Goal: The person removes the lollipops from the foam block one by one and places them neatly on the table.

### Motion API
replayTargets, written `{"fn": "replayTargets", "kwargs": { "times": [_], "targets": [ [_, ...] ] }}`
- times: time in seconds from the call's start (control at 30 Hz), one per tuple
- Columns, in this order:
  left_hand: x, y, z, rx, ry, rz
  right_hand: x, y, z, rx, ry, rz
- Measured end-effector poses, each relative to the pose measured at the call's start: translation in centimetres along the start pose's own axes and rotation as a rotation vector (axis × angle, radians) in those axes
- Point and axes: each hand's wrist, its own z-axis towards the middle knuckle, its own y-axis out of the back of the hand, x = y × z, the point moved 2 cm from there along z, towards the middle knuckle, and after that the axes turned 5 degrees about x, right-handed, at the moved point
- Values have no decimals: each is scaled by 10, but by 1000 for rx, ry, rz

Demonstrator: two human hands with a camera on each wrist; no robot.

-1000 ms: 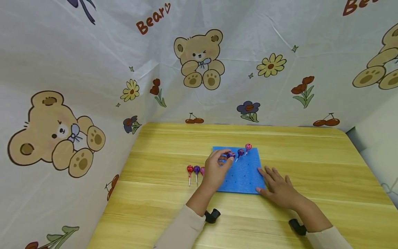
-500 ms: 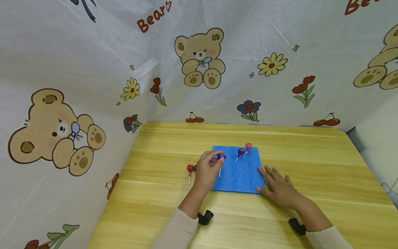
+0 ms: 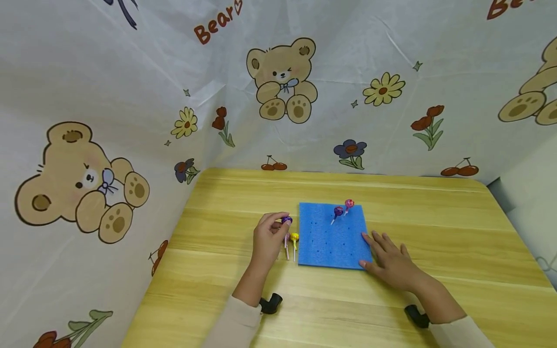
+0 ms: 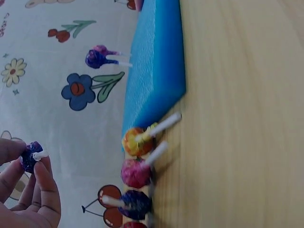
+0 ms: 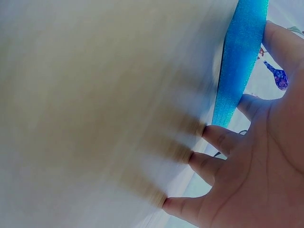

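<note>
My left hand (image 3: 267, 241) pinches a purple lollipop (image 3: 286, 219) by its wrapped head, left of the blue foam board (image 3: 322, 251). Below it on the table lie a yellow lollipop (image 3: 294, 237) and a pink one; the left wrist view also shows a dark blue-purple lollipop (image 4: 136, 205) and a bit of a red lollipop (image 4: 135, 225) in that row. Two more, a purple lollipop (image 3: 338, 211) and a pink lollipop (image 3: 349, 203), stand stuck in the board near its far right corner. My right hand (image 3: 391, 263) lies with spread fingers, thumb and index touching the board's right edge.
Small holes dot the foam board's top. The wooden table (image 3: 413, 208) reaches back to a hanging cloth (image 3: 322, 63) printed with bears and flowers. A black camera mount sits at each wrist.
My left hand has moved left with the purple lollipop, from over the foam board to above the lollipops lying beside it. The right hand stays at the board's edge.
</note>
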Motion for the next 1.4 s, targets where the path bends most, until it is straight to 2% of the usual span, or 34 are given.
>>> {"fn": "replayTargets", "kwargs": {
  "times": [0.47,0.67,0.8,0.93,1.1,1.4],
  "targets": [
    [19,36,3,-31,117,105,-3,-1,-1,-2,-1,1],
    [28,47,2,-13,221,167,-3,-1,-1,-4,1,-1],
    [34,52,2,-6,281,205,-3,-1,-1,-7,2,0],
    [41,57,2,-19,310,244,-2,-1,-1,-6,0,0],
    [49,60,3,-27,330,285,-2,-1,-1,-3,-3,5],
    [55,63,6,9,356,335,-2,-1,-1,-2,-2,10]
  ]
}}
